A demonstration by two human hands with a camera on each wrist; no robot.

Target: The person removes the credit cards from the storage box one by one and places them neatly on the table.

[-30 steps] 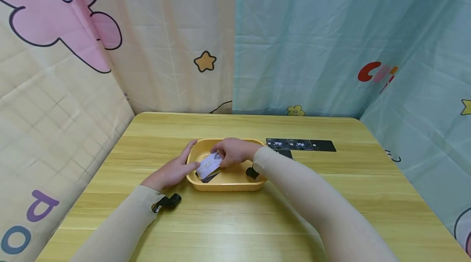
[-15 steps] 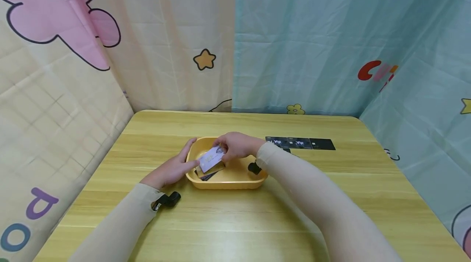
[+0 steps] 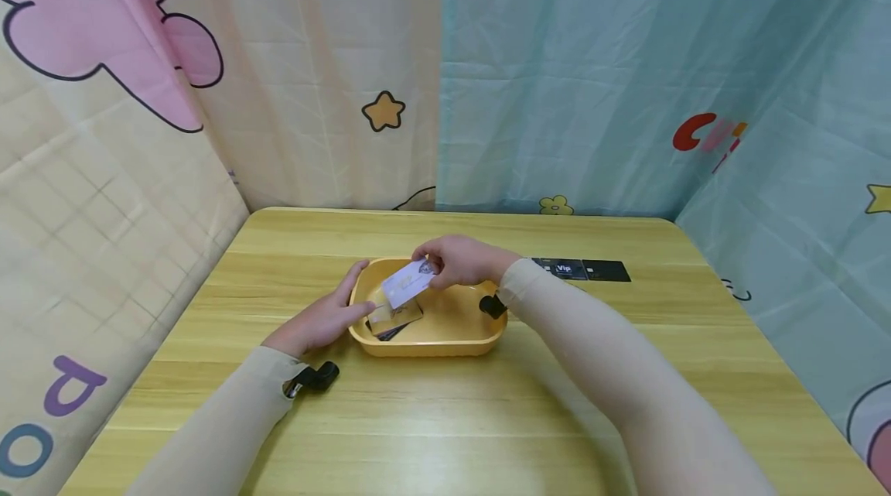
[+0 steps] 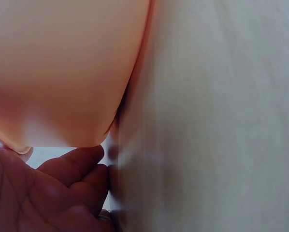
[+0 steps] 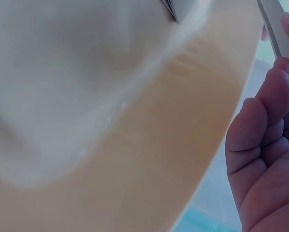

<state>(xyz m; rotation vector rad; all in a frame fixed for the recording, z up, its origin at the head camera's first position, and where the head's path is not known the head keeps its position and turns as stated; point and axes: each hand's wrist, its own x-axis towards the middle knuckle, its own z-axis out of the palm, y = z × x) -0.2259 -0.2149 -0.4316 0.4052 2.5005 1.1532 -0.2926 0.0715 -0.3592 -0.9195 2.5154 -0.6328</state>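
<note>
A white card [image 3: 407, 283] is pinched by its right end between the thumb and fingers of my right hand [image 3: 465, 260], tilted above the yellow plastic basin [image 3: 445, 349]. The right wrist view shows the card's edge [image 5: 275, 34] at the fingertips. Below it, a gold card [image 3: 398, 316] lies on darker cards at the basin's left end. My left hand [image 3: 323, 319] holds that end, the thumb reaching over the rim. In the left wrist view its fingers [image 4: 72, 166] lie against the outside of the basin wall.
Behind my right forearm, black cards, one a "Vip" card [image 3: 565, 269] and one plain black card [image 3: 607, 271], lie in a row on the wooden table [image 3: 418, 426]. A printed curtain [image 3: 557, 78] hangs along the table's far edge.
My right hand has lifted the white card up and to the right, away from the pile, and the gold card beneath now shows. The left hand has stayed at the basin's end.
</note>
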